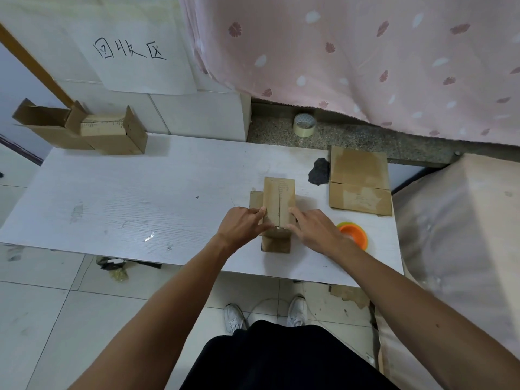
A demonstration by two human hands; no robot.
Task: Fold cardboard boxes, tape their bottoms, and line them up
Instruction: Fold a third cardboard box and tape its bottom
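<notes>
The left hand [242, 224] is pressing on the left side of the cardboard box [279, 199], its fingers stretched out nearly straight and its thumb lying along the box's left edge. The right hand [314, 228] is pressing on the right side in the same way, fingers extended and spread, with the index fingertip resting on the top face. A taped seam is running up that face between the two hands. The box is standing right of centre on the white counter [126, 198]. Just beside the right wrist an orange tape roll [355, 235] is lying. Farther back a flat cardboard sheet [360, 180] is resting beside a black clump [319, 171]. Two folded boxes [114, 134] are sitting side by side at the counter's far left corner.
</notes>
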